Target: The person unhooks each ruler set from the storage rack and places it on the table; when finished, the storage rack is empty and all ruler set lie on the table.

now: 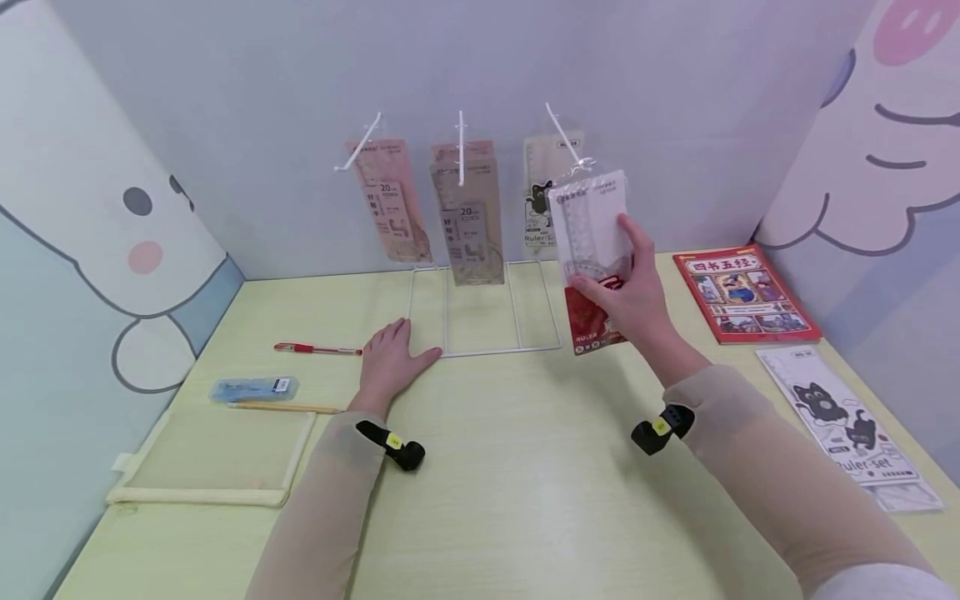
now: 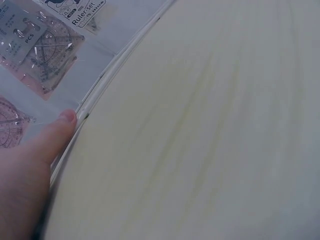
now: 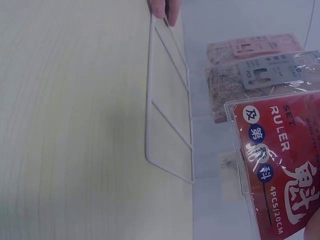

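Observation:
My right hand (image 1: 637, 292) grips a ruler set packet (image 1: 588, 208), white above and red below, thumb on its front. The packet's clear top tab meets the tip of the right white hook (image 1: 562, 133); I cannot tell whether the hook passes through it. In the right wrist view the packet's red part (image 3: 280, 165) shows large at the right. My left hand (image 1: 393, 358) rests on the front left corner of the white wire rack base (image 1: 495, 353), fingers fairly straight. In the left wrist view its thumb (image 2: 62, 125) lies against the wire.
Pink packets (image 1: 390, 200), grey-brown packets (image 1: 468, 225) and a cat ruler set (image 1: 538, 167) hang on the hooks. At left lie a red pen (image 1: 315, 348), blue case (image 1: 251, 389), pencil (image 1: 288, 407) and pale pouch (image 1: 217, 454). A red book (image 1: 746, 292) and another cat packet (image 1: 840, 417) lie right.

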The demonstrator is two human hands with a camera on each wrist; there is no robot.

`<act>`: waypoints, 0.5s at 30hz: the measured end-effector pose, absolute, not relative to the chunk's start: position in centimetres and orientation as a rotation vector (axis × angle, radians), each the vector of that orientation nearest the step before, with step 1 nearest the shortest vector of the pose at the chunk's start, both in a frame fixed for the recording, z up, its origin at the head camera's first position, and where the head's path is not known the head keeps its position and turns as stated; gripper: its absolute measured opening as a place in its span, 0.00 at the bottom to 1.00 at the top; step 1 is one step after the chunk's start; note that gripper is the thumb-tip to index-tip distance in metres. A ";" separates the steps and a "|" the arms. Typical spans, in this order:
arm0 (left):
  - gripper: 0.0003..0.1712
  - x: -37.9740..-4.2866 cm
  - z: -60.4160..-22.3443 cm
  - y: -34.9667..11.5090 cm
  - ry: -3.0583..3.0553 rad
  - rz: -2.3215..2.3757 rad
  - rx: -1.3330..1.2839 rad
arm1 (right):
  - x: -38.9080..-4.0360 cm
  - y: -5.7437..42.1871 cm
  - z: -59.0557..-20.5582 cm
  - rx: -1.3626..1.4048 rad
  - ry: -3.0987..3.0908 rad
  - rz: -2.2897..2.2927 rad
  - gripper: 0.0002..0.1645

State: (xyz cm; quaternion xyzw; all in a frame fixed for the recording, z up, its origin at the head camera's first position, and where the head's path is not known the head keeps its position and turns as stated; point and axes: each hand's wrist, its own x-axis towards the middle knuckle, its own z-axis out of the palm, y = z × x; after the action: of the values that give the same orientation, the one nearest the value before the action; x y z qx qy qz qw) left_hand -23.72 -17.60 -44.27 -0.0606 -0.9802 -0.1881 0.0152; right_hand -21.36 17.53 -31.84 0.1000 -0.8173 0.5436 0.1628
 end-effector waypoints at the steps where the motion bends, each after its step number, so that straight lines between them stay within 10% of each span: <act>1: 0.52 -23.7 -44.3 -17.6 -3.049 -0.586 -0.189 | -21.2 17.6 -31.8 0.289 -2.330 1.554 0.59; 15: 0.53 -23.7 -44.2 -17.5 -3.049 -0.583 -0.196 | -19.9 18.1 -31.3 0.332 -2.276 1.592 0.56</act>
State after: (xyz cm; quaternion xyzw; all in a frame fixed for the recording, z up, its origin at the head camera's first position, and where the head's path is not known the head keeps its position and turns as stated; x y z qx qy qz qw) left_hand -23.65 -17.55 -44.22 -0.0629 -0.9801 -0.1875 0.0158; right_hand -19.90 18.11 -31.29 0.1170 -0.8016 0.5607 0.1715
